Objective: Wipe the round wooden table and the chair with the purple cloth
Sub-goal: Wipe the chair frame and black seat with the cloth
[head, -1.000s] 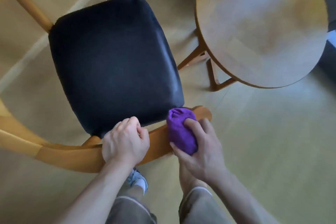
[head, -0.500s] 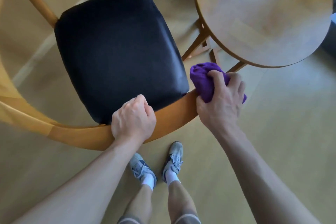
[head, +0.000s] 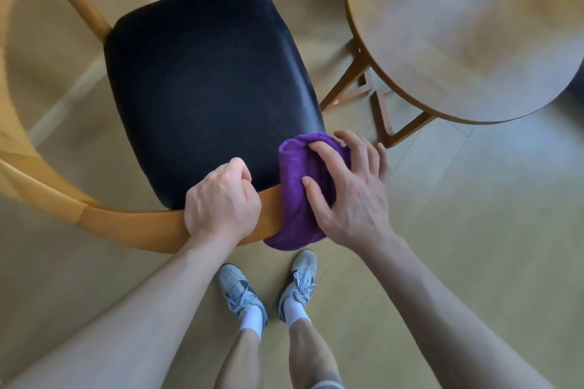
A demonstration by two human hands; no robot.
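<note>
My right hand point(head: 354, 196) lay spread, pressing the purple cloth point(head: 297, 199) onto the chair point(head: 132, 224) rail. My left hand point(head: 221, 205) gripped the rail just beside it. The round wooden table point(head: 467, 28) stood near, to the right.

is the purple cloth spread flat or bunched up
Bunched up. The purple cloth is wadded around the chair's wooden rail, under the right hand.
</note>
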